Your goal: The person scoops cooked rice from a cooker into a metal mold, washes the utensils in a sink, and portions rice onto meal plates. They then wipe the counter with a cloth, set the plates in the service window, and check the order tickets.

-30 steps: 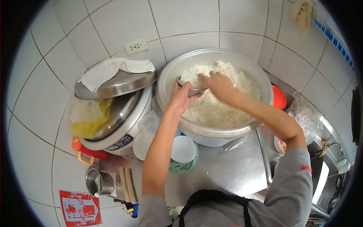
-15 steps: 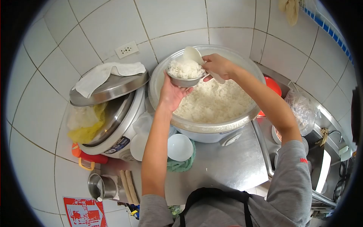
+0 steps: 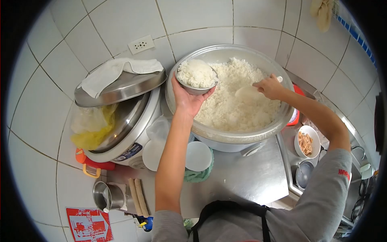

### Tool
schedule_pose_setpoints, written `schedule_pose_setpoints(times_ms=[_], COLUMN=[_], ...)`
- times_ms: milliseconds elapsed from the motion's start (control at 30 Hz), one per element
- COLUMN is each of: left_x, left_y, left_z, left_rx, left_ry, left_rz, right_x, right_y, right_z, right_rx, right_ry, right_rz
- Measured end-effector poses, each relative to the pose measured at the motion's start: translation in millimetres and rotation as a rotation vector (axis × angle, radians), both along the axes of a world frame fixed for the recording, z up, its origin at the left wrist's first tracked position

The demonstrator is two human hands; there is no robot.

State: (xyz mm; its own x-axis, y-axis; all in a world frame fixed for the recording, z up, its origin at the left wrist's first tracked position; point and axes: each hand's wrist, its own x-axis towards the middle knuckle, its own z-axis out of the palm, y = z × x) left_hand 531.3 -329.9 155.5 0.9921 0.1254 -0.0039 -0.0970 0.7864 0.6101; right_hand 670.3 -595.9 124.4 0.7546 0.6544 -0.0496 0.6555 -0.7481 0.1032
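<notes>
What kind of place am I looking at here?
Probably a commercial or restaurant kitchen: there is a very large pot of cooked rice, a big rice cooker beside it, and a stainless-steel counter against white tiled walls.

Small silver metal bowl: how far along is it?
Filling looks done: white rice mounds above the metal bowl. In hand: the left hand holds it; the right hand holds a white paddle in the round metal pot. Likely left: setting down the bowl, held over the pot's edge.
</notes>
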Motion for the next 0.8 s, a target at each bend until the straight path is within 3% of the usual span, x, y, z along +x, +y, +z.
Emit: schedule_pose_setpoints(times_ms=[300, 433, 533, 633, 733, 800], left_x=[4, -1, 2, 3, 1, 1], left_y=[2, -3, 0, 1, -2, -1], left_z=[-2, -1, -1, -1, 0, 1], left_rx=[0.072, 0.033, 0.037, 0.036, 0.044, 0.060], left_ry=[0.031, 0.074, 0.060, 0.053, 0.065, 0.080], left_rz=[0.057, 0.090, 0.095, 0.118, 0.159, 0.156], right_x=[-42, -60, -42, -38, -17, -8], right_y=[21, 41, 40, 39, 31, 31], right_z=[-12, -19, -22, -9, 16, 53], right_rx=[0.033, 0.043, 0.159, 0.264, 0.435, 0.480], right_ry=[0.252, 0.403, 0.786, 1.080, 0.917, 0.566], right_rz=[0.047, 0.202, 0.220, -0.028, -0.043, -0.117])
